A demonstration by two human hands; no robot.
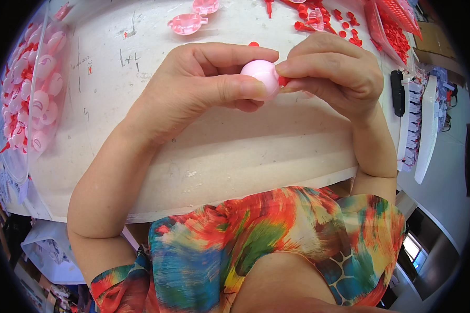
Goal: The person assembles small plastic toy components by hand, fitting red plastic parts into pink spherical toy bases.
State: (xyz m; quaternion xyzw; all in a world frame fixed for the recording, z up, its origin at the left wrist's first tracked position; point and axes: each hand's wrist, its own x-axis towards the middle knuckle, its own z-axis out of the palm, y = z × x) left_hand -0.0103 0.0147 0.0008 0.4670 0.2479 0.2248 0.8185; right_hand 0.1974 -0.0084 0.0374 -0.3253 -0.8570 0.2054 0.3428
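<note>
Over the bench [245,151] I have the pink ball [257,72] held in my left grip [193,78], while my right grip [339,70] pinches 1 red piece [283,81] at the ball's right side, that piece's long axis hidden.

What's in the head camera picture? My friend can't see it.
A person's left hand holds a pale pink ball while the right hand pinches a small red piece beside it, over a white table. More pink balls sit in a clear tub at left; pink shells and red parts lie beyond.
</note>
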